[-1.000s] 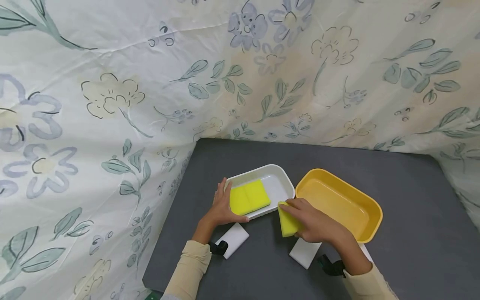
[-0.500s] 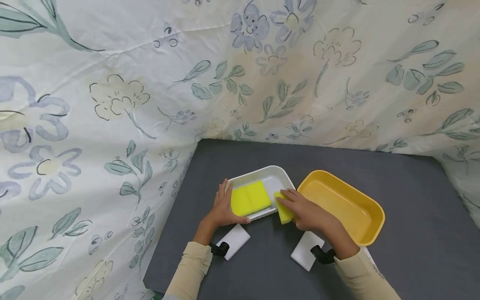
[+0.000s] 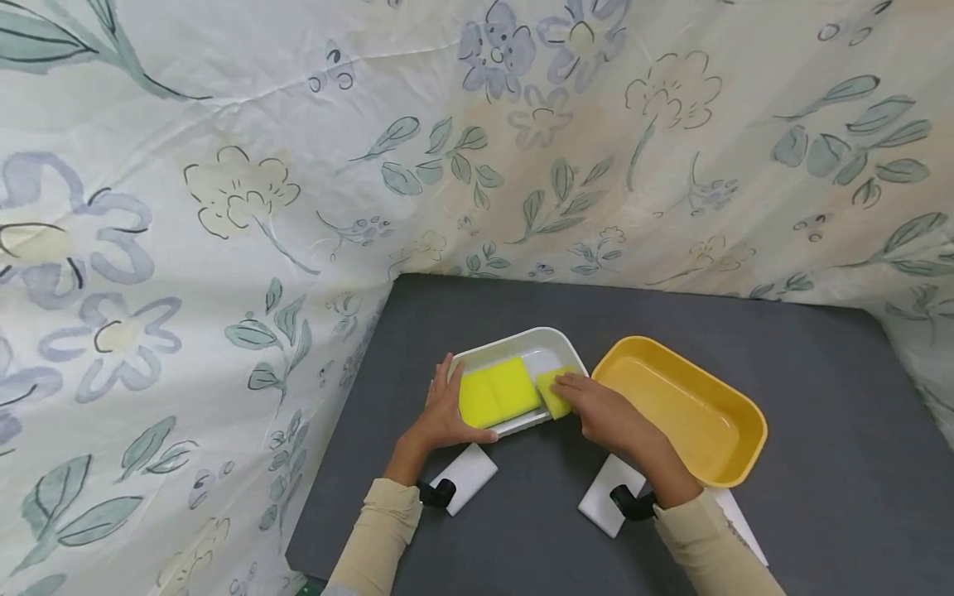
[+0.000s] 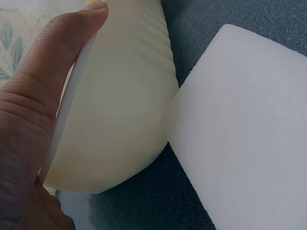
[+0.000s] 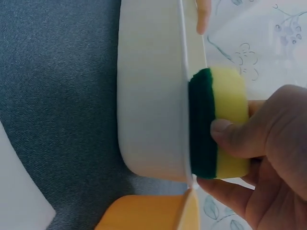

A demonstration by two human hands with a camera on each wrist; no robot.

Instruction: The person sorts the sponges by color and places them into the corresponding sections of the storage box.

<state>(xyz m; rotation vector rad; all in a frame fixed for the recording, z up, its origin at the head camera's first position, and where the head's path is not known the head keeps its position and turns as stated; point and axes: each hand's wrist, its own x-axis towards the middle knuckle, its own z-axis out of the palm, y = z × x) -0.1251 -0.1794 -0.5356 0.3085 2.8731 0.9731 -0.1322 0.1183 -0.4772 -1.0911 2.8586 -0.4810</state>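
Note:
My right hand [image 3: 607, 410] pinches a sponge [image 5: 230, 120] with a yellow body and a dark green scouring side. It hangs over the right end of the white tray [image 3: 547, 339], green side down at the rim in the right wrist view. Two more yellow sponges [image 3: 499, 391] lie side by side in the tray's left part. My left hand [image 3: 447, 414] rests at the tray's left end with its fingers spread and fairly straight. In the left wrist view its thumb [image 4: 53, 52] lies along the tray's rim.
An orange-yellow tray [image 3: 678, 397] stands right beside the white one. White blocks lie on the dark table [image 3: 522, 530]: one block [image 3: 468, 476] by my left wrist, another block [image 3: 607, 492] by my right wrist, and a third block [image 3: 738, 521] partly hidden by my sleeve. Flowered cloth hangs behind.
My right hand has carried the sponge up and left, from in front of the tray to over its right end, turning the sponge flatter. My left hand has stayed in place.

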